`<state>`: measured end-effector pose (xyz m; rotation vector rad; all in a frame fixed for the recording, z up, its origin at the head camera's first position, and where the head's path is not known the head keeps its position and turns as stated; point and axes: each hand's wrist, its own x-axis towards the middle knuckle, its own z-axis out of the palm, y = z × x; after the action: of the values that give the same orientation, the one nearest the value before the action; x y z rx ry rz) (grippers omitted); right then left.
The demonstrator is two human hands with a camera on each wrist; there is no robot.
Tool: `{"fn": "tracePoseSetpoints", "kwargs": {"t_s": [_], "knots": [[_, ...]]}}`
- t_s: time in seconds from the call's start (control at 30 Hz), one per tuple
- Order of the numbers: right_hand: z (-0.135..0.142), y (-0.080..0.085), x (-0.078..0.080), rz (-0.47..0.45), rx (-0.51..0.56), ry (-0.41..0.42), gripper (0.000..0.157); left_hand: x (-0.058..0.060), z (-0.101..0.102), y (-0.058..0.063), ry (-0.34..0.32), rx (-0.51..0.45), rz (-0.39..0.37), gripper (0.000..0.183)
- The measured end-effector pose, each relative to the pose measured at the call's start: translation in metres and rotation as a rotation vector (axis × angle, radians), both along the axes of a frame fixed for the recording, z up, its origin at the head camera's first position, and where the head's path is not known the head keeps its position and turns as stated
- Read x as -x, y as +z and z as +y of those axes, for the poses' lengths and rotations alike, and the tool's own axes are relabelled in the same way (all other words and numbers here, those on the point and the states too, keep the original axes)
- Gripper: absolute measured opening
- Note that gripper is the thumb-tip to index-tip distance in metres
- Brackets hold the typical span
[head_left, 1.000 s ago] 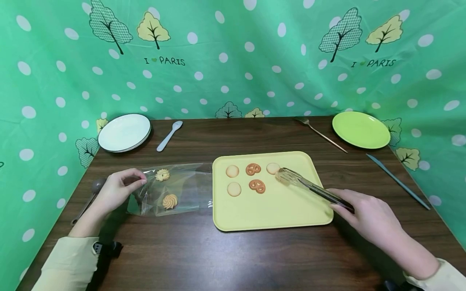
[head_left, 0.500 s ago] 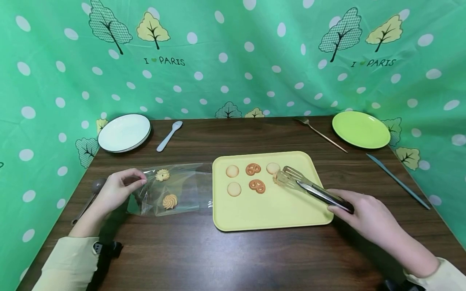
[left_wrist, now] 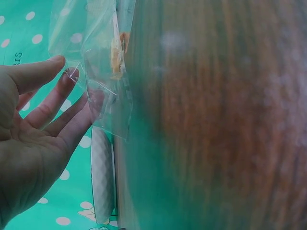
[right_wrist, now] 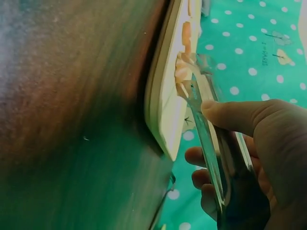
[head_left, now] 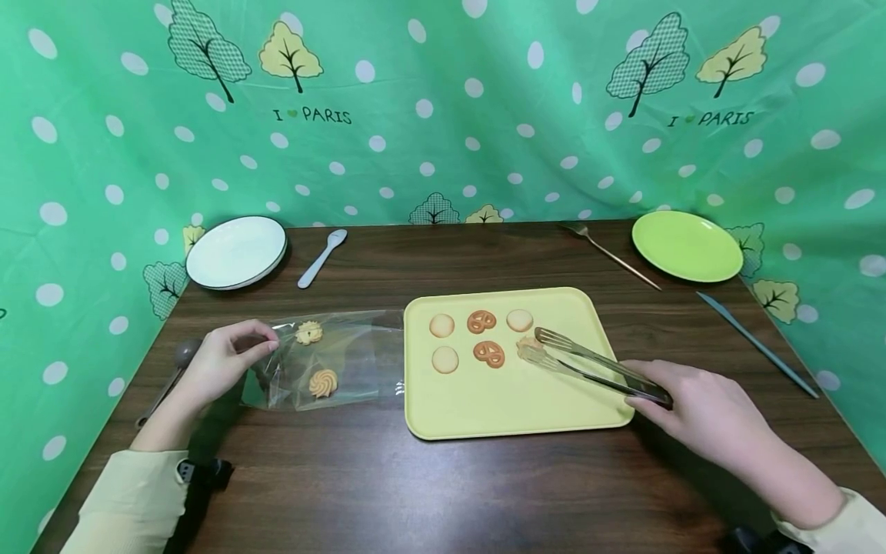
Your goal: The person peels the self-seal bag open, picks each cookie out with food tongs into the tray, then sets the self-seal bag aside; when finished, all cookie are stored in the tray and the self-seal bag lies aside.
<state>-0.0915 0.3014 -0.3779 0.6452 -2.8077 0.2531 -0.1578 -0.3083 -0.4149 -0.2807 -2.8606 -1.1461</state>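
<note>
My left hand [head_left: 224, 362] pinches the mouth end of a clear plastic bag [head_left: 360, 346] lying on the table's left half. Two piped cookies lie in it: a pale ring-shaped one [head_left: 308, 332] and a swirled one [head_left: 323, 383]. Metal tongs [head_left: 602, 365] are gripped in my right hand [head_left: 706, 408], thumb on one arm and fingers on the other. Their tips stand apart over the yellow tray [head_left: 512, 408], at either side of a pale piped cookie [head_left: 524, 343], partly hidden by them. Also on the tray are pretzel-shaped cookies [head_left: 489, 355] and round ones [head_left: 445, 360].
White plates [head_left: 237, 252] and a pale spoon [head_left: 323, 258] lie back left. A fork [head_left: 616, 261], green plate [head_left: 687, 247] and blue knife [head_left: 757, 346] are at the right. A dark scoop [head_left: 185, 354] lies behind my left wrist. A green polka-dot cloth [head_left: 443, 115] hangs behind.
The tongs' tips have spread wider, turned a little, and come slightly towards me, so more of the piped cookie between them shows. My left hand and the bag stay put.
</note>
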Motion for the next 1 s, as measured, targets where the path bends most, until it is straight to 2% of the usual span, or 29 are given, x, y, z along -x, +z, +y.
{"fn": "tracePoseSetpoints", "kwargs": {"t_s": [0.23,0.47,0.6,0.73,0.87,1.0], "knots": [[-0.019,0.01,0.008,0.028,0.023,0.044,0.052,-0.002,0.001,0.003,0.015,-0.037,-0.015,0.013],[-0.072,0.006,0.03,0.062,0.078,0.168,0.045,-0.002,-0.001,0.0,0.0,-0.027,0.009,0.013],[-0.112,0.003,0.042,0.021,0.089,0.23,0.04,-0.001,-0.002,0.001,-0.001,-0.028,0.013,0.013],[-0.148,0.001,0.054,-0.013,0.044,0.268,0.035,-0.001,-0.002,0.002,0.001,-0.029,0.007,0.013],[-0.174,-0.002,0.066,-0.022,-0.011,0.3,0.034,0.0,-0.002,0.004,0.01,-0.032,-0.013,0.014],[-0.195,-0.006,0.074,-0.086,-0.017,0.357,0.039,-0.001,-0.003,0.005,0.013,-0.02,-0.026,0.015]]}}
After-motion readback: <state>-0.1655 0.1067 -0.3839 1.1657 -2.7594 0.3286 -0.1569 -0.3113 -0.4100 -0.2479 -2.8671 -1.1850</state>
